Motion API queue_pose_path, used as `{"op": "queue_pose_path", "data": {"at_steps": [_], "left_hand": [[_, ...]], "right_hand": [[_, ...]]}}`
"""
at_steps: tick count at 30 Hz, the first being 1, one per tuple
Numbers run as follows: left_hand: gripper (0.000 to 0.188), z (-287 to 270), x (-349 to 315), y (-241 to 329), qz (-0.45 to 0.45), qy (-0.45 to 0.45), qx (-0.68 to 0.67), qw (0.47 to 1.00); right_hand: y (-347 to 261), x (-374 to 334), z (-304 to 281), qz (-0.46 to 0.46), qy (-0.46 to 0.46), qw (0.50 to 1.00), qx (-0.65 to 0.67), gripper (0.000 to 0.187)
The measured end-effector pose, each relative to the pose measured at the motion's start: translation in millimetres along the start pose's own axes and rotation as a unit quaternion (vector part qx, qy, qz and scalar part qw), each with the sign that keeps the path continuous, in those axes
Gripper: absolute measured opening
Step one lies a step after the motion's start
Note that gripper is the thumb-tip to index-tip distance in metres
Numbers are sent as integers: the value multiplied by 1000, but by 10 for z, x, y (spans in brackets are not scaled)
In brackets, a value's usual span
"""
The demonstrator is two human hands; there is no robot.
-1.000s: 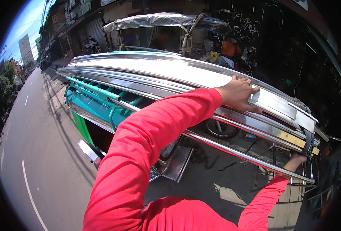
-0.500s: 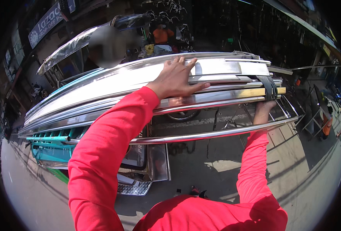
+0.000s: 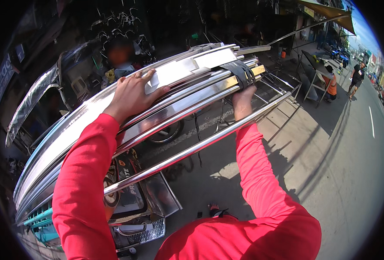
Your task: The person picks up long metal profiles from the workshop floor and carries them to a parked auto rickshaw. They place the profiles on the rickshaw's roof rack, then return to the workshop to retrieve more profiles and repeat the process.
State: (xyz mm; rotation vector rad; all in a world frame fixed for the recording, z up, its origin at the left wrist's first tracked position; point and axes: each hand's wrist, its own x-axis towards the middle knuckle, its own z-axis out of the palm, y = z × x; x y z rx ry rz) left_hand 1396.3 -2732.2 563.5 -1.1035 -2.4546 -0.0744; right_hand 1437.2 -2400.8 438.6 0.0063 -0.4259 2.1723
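Note:
A long bundle of shiny metal bars [image 3: 181, 99] and flat white strips [image 3: 179, 69] runs from lower left to upper right before me. My left hand [image 3: 133, 93] lies on top of it, fingers spread. Around the bundle's right end goes a black rubber strap [image 3: 240, 74], beside the yellowish end of one bar [image 3: 258, 70]. Just below this strap my right hand [image 3: 244, 102] reaches up under the bundle; its fingers are hidden behind the bars. My right forearm passes behind a round metal rail [image 3: 200, 149] that slants below the bundle.
Under the load stands a vehicle with a dark sidecar body [image 3: 129, 203], a checkered metal step [image 3: 150, 232] and a wheel [image 3: 166, 132]. A metal-tube frame [image 3: 283, 89] juts out right. Beyond it, a person in orange [image 3: 330, 86] is near a leaning panel; another person [image 3: 358, 78] walks the road.
My view has turned to the right, so the bundle sits further left and slants more, and more road shows. Both hands keep their places on the bundle.

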Motion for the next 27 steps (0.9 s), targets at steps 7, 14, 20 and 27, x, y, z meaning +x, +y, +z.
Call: {"op": "queue_pose_path", "data": {"at_steps": [7,14,20,27], "left_hand": [[92,37,191,-239,-35,-45,-71,996],[94,63,178,-287,-18,-59,-66,996],[95,18,169,-196,-37,-58,-57,996],[100,114,189,-266,4,-43,-28,999]], "right_hand": [[-16,-83,16,18,40,999,-32,55],[43,12,-118,0,63,995,-71,56],[-109,20,-472,62,56,992,-95,46],[-924,-207,-1739,-82,310,909,-265,50]]}}
